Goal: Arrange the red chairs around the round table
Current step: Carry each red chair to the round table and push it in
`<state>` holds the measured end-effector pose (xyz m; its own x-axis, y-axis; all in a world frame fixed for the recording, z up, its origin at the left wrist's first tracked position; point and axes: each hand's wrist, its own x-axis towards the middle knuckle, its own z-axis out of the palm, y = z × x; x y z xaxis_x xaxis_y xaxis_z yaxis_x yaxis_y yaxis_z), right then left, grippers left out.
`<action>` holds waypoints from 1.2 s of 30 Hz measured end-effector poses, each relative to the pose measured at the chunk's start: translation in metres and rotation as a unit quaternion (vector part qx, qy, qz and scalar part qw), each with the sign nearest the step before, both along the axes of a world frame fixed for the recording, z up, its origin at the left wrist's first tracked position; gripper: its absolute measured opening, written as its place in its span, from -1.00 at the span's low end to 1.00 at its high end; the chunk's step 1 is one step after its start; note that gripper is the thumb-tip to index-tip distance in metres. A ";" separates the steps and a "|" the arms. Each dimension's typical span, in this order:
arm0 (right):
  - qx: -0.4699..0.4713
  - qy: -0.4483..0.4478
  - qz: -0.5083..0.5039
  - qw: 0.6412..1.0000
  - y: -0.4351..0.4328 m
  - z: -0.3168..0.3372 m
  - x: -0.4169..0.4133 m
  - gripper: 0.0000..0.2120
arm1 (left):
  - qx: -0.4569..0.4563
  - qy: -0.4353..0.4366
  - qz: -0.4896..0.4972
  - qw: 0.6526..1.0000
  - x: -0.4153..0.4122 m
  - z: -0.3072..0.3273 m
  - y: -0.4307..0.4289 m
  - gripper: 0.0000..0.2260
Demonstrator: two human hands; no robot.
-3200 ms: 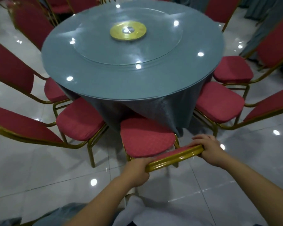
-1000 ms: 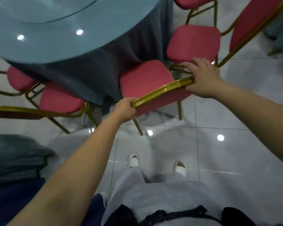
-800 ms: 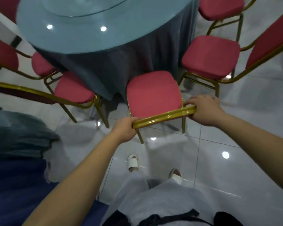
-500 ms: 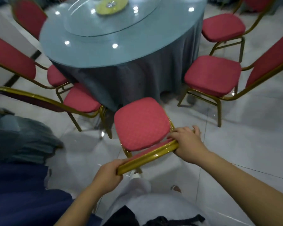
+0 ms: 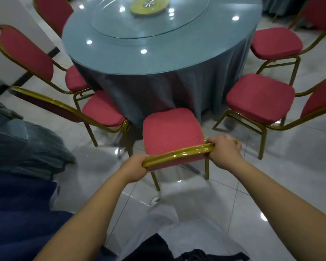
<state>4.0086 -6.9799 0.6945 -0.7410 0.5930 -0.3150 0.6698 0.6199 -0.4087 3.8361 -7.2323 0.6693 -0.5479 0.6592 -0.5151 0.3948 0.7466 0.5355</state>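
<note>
Three left chairs [image 5: 102,108] stand by one round tabletop [image 5: 167,61]. The left hand [image 5: 134,168] and right hand [image 5: 224,151] each grip the gold top of one middle chair [image 5: 171,132], just before the tabletop. Two right chairs [image 5: 260,98] stand beside it.

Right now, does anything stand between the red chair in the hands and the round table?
Nothing visible does. The red cushioned chair with gold frame faces the grey-draped round table; neighbouring red chairs stand aside.

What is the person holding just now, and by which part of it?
A red chair, by the gold top rail of its backrest: the left hand grips the rail's left end, the right hand its right end.
</note>
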 end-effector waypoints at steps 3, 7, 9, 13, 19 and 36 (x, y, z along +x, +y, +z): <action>-0.014 -0.028 -0.030 0.999 -0.009 -0.001 -0.048 -0.83 | 0.014 0.019 0.044 0.999 -0.050 0.001 0.005 -0.56; -0.012 -0.039 -0.057 0.998 -0.008 0.001 -0.104 -0.77 | -0.012 0.028 0.020 0.999 -0.109 0.013 0.021 -0.63; -0.014 -0.045 -0.066 0.997 0.004 0.000 -0.123 -0.76 | -0.022 0.034 0.008 0.999 -0.128 0.017 0.033 -0.57; -0.023 -0.054 -0.067 0.996 0.031 0.000 -0.146 -0.73 | -0.025 0.038 0.003 0.999 -0.151 0.017 0.057 -0.57; 0.014 -0.075 -0.074 0.994 0.041 0.005 -0.165 -0.74 | -0.025 0.054 -0.011 0.998 -0.170 0.013 0.074 -0.70; 0.030 -0.052 -0.212 0.975 0.029 0.013 0.042 -0.28 | 0.234 -0.043 -0.136 0.962 -0.013 0.014 0.092 -0.71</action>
